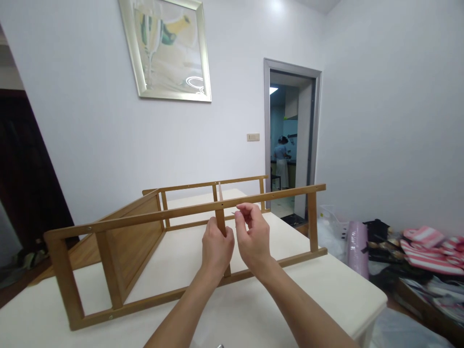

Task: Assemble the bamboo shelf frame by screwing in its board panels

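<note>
A brown wooden shelf frame (pixel 126 221) lies on its side across the white table (pixel 300 285). My left hand (pixel 217 246) is closed round the middle crosspiece of its near side, just below the top rail. Right beside it, my right hand (pixel 253 237) is raised with thumb and forefinger pinched together. A small thin pale piece (pixel 233 213) pokes out from that pinch toward the crosspiece; it looks like a screw, but is too small to be sure. A small hole shows in the rail above my left hand.
A wooden panel (pixel 141 249) joins the frame's near and far sides at the left. Beyond the table's right edge are a purple roll (pixel 357 249), striped cloth (pixel 431 251) and boxes. Another person (pixel 282 159) stands past the doorway (pixel 267 121).
</note>
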`<state>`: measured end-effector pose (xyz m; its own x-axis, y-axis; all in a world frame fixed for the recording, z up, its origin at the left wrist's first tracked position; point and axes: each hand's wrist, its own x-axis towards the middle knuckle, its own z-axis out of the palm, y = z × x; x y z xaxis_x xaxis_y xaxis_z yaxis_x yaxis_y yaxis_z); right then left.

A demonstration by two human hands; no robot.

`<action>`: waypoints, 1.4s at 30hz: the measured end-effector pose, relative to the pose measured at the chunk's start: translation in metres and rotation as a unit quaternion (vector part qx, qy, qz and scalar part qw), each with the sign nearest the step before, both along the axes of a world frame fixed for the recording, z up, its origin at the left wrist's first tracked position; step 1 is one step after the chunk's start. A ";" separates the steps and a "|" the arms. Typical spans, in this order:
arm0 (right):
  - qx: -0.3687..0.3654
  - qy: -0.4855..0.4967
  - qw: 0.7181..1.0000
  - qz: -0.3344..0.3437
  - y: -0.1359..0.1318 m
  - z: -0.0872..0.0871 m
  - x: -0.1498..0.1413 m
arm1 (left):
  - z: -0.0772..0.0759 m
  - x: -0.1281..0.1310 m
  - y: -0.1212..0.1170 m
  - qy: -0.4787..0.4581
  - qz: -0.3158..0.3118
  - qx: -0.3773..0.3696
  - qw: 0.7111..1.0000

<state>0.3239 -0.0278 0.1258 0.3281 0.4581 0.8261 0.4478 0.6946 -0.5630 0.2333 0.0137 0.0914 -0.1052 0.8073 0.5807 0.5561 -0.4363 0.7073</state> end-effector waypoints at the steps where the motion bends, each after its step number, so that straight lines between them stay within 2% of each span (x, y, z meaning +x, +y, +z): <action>1: 0.009 -0.003 1.000 -0.006 -0.002 0.003 -0.001 | 0.000 0.000 -0.001 0.001 -0.001 0.000 1.000; 5: 0.032 -0.043 0.998 -0.017 -0.005 0.011 -0.002 | 0.003 0.000 -0.004 0.002 -0.003 0.004 1.000; 9: 0.035 -0.062 0.997 -0.002 -0.005 0.011 -0.003 | 0.006 0.000 -0.006 0.004 -0.001 0.000 1.000; 17: 0.056 -0.045 0.997 0.018 0.002 0.008 -0.001 | 0.006 0.000 -0.006 0.009 0.010 -0.002 1.000; 27: 0.030 -0.042 0.997 0.065 0.010 0.009 -0.003 | 0.005 -0.001 -0.003 0.009 0.002 0.004 1.000; 34: 0.030 -0.060 0.997 0.029 0.013 0.011 -0.004 | 0.005 -0.001 -0.004 0.012 0.003 0.013 1.000; 42: 0.032 -0.140 0.990 -0.014 0.012 0.018 -0.007 | 0.004 -0.002 -0.003 0.027 -0.003 0.021 0.999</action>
